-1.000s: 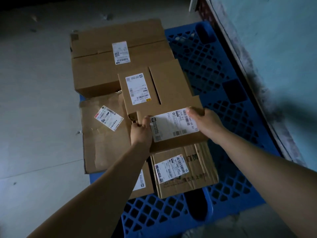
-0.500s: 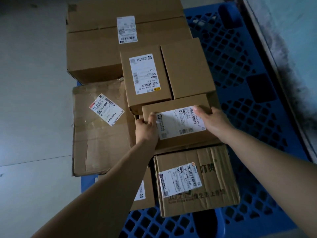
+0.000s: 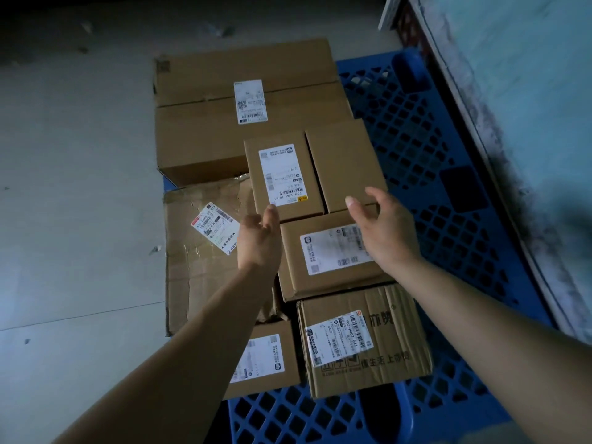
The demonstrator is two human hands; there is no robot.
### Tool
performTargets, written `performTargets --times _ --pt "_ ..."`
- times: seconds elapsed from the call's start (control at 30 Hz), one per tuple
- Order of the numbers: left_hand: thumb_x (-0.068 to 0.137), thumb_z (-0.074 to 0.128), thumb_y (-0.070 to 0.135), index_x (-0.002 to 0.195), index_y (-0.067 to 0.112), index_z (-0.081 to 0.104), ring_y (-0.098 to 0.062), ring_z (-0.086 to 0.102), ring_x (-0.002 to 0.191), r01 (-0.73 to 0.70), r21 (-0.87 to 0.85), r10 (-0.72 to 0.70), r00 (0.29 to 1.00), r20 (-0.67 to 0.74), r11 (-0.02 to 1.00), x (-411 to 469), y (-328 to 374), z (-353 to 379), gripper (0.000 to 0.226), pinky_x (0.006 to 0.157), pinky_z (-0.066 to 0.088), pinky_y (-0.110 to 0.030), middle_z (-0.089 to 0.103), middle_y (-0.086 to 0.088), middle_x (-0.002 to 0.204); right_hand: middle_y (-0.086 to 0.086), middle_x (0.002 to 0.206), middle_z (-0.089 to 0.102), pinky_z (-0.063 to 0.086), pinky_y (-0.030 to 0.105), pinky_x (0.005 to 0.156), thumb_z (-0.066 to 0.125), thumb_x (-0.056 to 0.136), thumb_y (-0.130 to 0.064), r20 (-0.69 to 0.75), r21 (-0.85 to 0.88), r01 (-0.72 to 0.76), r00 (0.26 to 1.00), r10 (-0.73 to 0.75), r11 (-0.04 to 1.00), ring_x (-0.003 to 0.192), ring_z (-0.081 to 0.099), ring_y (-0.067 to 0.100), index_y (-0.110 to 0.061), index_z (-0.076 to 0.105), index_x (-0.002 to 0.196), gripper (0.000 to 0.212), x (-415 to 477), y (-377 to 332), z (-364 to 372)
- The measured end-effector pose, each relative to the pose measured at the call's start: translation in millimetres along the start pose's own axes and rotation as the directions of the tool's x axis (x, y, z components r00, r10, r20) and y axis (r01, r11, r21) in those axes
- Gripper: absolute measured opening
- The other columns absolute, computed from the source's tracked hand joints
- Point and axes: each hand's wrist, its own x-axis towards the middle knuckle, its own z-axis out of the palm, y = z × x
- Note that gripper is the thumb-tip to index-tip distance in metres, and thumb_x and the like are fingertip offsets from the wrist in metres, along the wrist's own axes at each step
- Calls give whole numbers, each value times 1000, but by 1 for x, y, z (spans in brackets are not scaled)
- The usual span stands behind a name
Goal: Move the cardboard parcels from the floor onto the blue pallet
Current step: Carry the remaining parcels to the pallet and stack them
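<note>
1. The labelled parcel (image 3: 333, 251) rests on the blue pallet (image 3: 432, 155), wedged among other parcels (image 3: 250, 139) — long axis running left to right.
2. Left hand (image 3: 259, 241) and right hand (image 3: 384, 232) hover at its 2 ends, fingers (image 3: 272, 213) loose and spread, holding nothing.
3. Bare pallet lies right of it — likely room for more.

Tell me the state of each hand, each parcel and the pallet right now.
Left hand: open, holding nothing.
Right hand: open, holding nothing.
Middle parcel: closed, on the stack, ungripped.
Creased parcel: closed, crumpled, tape wrinkled.
Back parcel: closed, undamaged.
Printed parcel: closed, creased, at the near edge.
Pallet: loaded on its left, right part bare.
</note>
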Motion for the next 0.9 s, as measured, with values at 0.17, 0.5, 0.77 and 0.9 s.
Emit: performTargets --times 0.17,0.5,0.77,0.9 --pt "100 40 37 114 2 56 -28 58 86 -138 -88 135 990 -33 987 -34 67 -61 41 63 44 -34 61 -14 92 4 143 48 31 17 90 47 95 -47 13 124 60 998 -62 990 130 44 16 -13 45 138 55 -32 -82 -27" --pt "99 41 42 84 31 51 -16 57 95 -251 -235 256 967 -9 939 -99 178 -220 22 76 44 -28 57 9 89 -3 135 55 37 18 93 47 94 -51 -46 341 179 984 -174 923 124 50 8 -16 52 133 53 -121 -263 -66" --pt "101 38 41 95 16 57 -18 54 91 -387 -312 429 900 74 867 -157 239 -347 32 83 43 -34 56 -3 95 0 133 57 45 22 98 49 93 -49 -148 526 229 973 -178 819 121 54 12 -11 52 131 54 -219 -408 -64" --pt "101 37 39 118 11 54 -18 59 103 -398 -383 461 883 85 834 -193 261 -406 37 94 47 -33 58 -5 112 1 132 58 44 11 90 48 95 -45 -177 562 286 958 -226 776 119 55 11 -10 51 131 50 -264 -462 -74"
